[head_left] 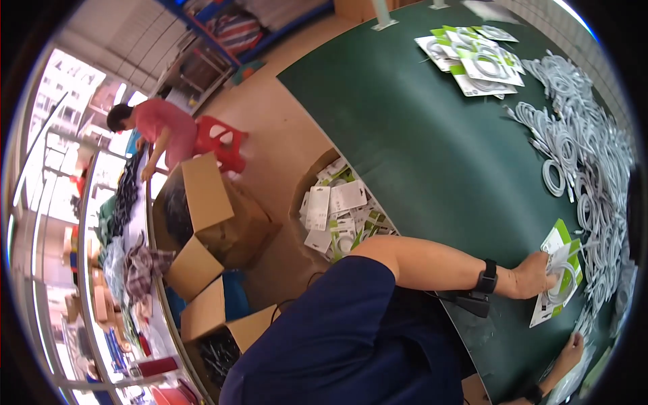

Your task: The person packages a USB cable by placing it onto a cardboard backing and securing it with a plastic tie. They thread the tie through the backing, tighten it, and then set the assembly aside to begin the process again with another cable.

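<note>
My left hand [530, 277] reaches across the green table from the middle of the view, a black band on its wrist. Its fingers are closed on a coiled grey cable [565, 282], which lies against white-and-green cards [545, 307]. Lower down, at the table's near right, my right hand [569, 354] has its fingers drawn together beside clear plastic bags [574, 375]. What those fingers grip, if anything, is too small to make out. A long heap of loose coiled grey cables [601, 196] runs along the table's right side, close to both hands.
Carded cables [482, 62] are piled at the table's far end. Beside the table edge stands a carton [301, 192] filled with white-and-green packs. Open cardboard boxes [206, 196] crowd the floor at left. A co-worker in pink [165, 125] bends over another bench near a red stool [226, 145].
</note>
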`<state>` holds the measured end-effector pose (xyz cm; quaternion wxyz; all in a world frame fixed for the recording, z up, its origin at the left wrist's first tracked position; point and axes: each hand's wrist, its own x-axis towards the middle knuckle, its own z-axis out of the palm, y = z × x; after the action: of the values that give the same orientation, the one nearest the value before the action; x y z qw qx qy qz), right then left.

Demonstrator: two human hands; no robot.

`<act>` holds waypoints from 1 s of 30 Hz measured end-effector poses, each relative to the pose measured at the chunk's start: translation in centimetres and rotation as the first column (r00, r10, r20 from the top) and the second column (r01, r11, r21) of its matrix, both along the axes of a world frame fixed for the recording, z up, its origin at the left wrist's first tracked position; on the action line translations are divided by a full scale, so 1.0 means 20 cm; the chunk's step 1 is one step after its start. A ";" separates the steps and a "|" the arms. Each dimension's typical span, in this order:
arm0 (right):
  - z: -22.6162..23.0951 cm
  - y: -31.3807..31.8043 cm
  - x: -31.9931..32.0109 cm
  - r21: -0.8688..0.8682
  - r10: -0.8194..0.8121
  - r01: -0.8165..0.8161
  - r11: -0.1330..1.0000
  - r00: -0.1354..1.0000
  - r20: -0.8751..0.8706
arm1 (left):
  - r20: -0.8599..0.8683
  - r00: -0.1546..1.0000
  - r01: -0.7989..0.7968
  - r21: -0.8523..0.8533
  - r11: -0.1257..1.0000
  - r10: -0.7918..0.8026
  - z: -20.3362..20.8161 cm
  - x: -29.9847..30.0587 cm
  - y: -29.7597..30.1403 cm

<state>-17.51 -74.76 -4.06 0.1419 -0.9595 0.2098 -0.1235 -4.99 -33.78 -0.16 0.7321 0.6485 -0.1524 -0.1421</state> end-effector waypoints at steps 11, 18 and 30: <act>0.15 0.08 0.11 -0.311 0.012 -0.028 0.950 0.998 -0.054 | -0.090 0.994 -0.070 -0.068 0.995 0.064 -0.02 0.06 -0.06; 0.15 0.03 0.08 -0.323 -0.084 0.070 0.944 0.996 -0.028 | -0.069 0.997 -0.040 -0.126 0.991 0.032 -0.02 0.06 -0.05; 0.41 0.57 0.11 -0.361 0.003 0.209 0.909 0.861 0.508 | 0.000 0.999 -0.035 -0.247 0.968 0.036 -0.02 0.04 -0.02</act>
<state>-15.29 -63.39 4.11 -0.0172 -0.8902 0.1881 -0.4146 -4.19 -34.10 -0.62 0.8092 0.5552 -0.1591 -0.1074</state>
